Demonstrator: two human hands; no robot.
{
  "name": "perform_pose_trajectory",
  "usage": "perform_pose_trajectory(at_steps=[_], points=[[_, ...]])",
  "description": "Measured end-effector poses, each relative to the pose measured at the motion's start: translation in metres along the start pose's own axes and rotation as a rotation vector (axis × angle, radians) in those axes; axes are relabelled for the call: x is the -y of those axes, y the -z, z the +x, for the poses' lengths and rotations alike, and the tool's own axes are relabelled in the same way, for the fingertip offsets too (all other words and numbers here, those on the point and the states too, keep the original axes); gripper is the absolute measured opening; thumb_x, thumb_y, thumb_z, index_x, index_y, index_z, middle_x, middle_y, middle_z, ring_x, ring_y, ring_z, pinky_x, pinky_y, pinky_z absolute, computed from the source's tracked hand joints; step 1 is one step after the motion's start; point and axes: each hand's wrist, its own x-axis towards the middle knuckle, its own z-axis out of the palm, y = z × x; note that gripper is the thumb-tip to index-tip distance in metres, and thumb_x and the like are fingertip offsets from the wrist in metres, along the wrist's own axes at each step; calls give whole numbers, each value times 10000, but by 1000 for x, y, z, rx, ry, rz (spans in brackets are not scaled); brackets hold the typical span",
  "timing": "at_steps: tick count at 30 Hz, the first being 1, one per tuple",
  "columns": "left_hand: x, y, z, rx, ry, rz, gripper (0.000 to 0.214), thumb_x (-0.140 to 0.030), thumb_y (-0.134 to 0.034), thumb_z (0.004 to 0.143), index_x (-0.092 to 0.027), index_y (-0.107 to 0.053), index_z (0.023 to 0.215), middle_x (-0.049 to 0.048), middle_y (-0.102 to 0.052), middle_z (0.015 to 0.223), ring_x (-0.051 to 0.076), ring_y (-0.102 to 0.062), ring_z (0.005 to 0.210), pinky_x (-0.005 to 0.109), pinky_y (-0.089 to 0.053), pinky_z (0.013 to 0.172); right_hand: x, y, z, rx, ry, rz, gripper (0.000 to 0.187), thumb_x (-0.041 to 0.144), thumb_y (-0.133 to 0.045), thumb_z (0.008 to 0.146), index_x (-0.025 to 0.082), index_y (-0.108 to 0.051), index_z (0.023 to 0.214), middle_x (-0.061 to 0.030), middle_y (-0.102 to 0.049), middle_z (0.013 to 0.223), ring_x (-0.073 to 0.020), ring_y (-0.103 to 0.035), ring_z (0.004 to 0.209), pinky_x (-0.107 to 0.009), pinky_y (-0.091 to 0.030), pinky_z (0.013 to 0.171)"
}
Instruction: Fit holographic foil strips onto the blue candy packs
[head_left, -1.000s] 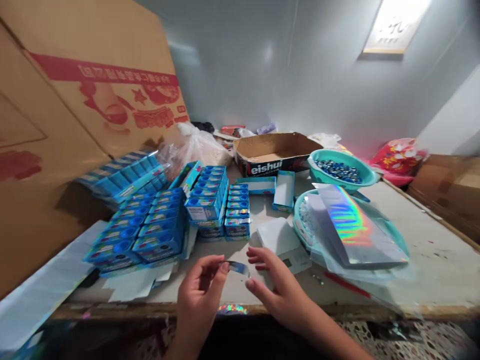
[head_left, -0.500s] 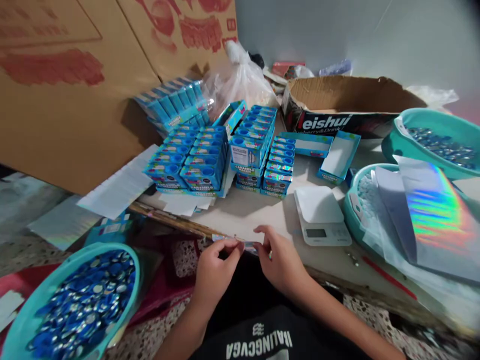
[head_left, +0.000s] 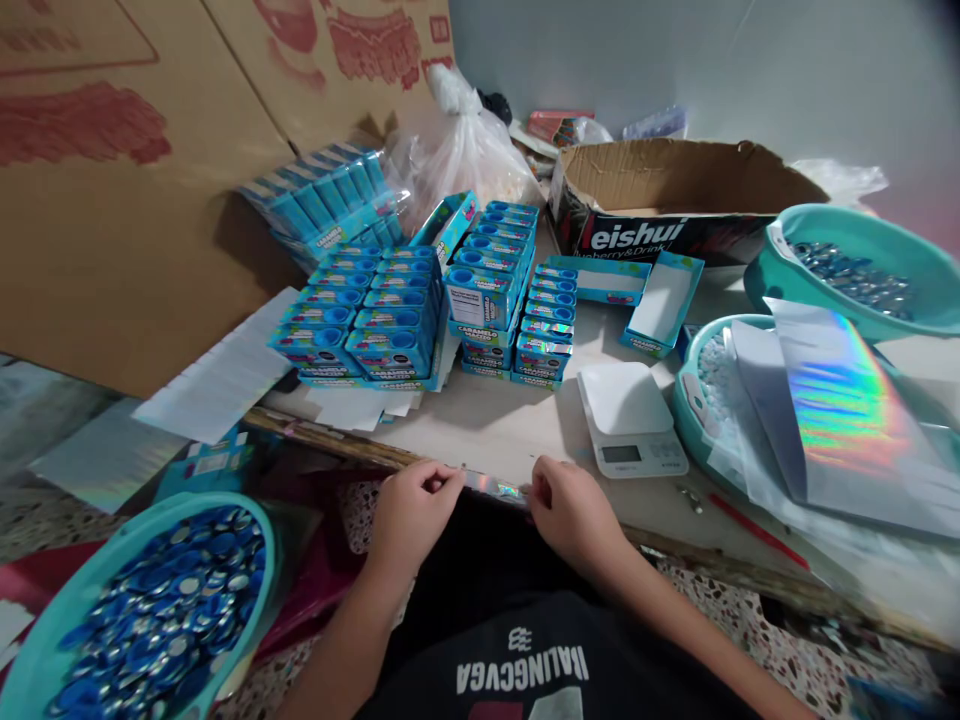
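A thin holographic strip (head_left: 496, 487) is stretched between both hands just at the table's front edge. My left hand (head_left: 411, 513) pinches its left end with thumb and fingers closed. My right hand (head_left: 571, 510) grips the right end, fingers curled. Stacks of small blue boxes (head_left: 420, 300) fill the table beyond the hands. A white digital scale (head_left: 630, 418) sits just past my right hand.
A teal basin of blue round caps (head_left: 142, 610) sits low at the left. Holographic sheets (head_left: 840, 400) lie over a teal basket at right, behind it another teal basin (head_left: 862, 270). An open cardboard box (head_left: 675, 200), a plastic bag (head_left: 465, 150) and large cartons (head_left: 150, 180) stand behind.
The view has tilted down and left, bringing the basin of caps into sight. Both hands have come lower to the table edge and moved apart, stretching the strip between them.
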Motion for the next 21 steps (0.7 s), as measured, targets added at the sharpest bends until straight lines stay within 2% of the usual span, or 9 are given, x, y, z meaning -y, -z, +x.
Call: perform_pose_trajectory(at_steps=[4, 9, 11, 14, 16, 21], points=[[1, 15, 5, 120, 71, -189, 271, -465, -681, 723, -198, -719, 694, 21, -686, 700, 190, -583, 704, 290, -405, 694, -9, -6, -5, 10, 36, 217, 186, 74, -559, 841, 200, -454, 753, 1, -553, 694, -155, -472, 659, -253, -271, 603], [-11, 10, -6, 395, -10, -454, 266, -436, -704, 726, -177, -673, 669, -7, -602, 637, 141, -500, 638, 260, -379, 648, -14, -14, -7, -35, 167, 440, 130, 67, -505, 833, 195, -524, 834, -4, -559, 785, -146, -495, 698, -242, -337, 628], [-15, 6, -10, 445, -58, -549, 245, -405, -691, 758, -177, -654, 680, -16, -579, 650, 130, -495, 651, 247, -382, 655, -15, -14, -7, -50, 169, 494, 108, 99, -498, 863, 195, -548, 868, -8, -565, 806, -146, -503, 711, -246, -358, 645], [-16, 1, -10, 454, -119, -604, 213, -373, -681, 788, -176, -650, 714, 8, -630, 769, 148, -560, 755, 250, -424, 725, -15, -9, -7, -11, 180, 546, 91, 175, -505, 917, 197, -587, 951, -11, -589, 853, -143, -515, 717, -253, -378, 658], [-14, -2, -9, 435, -102, -567, 202, -370, -681, 790, -175, -662, 743, 27, -664, 813, 168, -595, 792, 263, -448, 748, -14, -5, -7, 36, 210, 566, 112, 228, -511, 947, 203, -605, 1004, -18, -609, 906, -145, -537, 756, -258, -396, 689], [-2, -5, -6, 256, -9, -427, 218, -392, -715, 757, -178, -672, 767, 28, -687, 747, 180, -620, 730, 277, -472, 711, -12, -3, -6, 70, 213, 520, 110, 198, -533, 937, 202, -625, 998, -14, -621, 885, -148, -550, 772, -261, -397, 690]])
